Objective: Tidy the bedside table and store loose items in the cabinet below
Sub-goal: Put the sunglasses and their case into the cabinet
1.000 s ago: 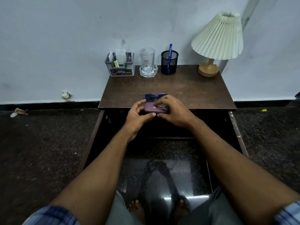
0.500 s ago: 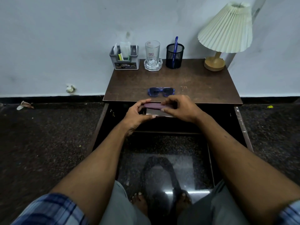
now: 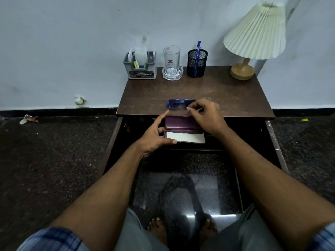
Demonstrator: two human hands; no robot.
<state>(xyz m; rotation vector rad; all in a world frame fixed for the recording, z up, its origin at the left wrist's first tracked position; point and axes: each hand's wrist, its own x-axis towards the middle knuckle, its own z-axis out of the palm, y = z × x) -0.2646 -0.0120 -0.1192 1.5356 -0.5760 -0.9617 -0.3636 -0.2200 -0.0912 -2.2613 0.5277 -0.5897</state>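
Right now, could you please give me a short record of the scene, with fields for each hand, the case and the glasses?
Left hand: holds the open case at its left end
Right hand: fingertips at the glasses' right end; grip unclear
Case: purple, lid up, white cloth inside
Glasses: blue, lying near the table's front edge
Back row: organizer, glass, pen cup, lamp

One head-worn wide-angle view — forward and down, close over the bedside table (image 3: 195, 91) and forearms.
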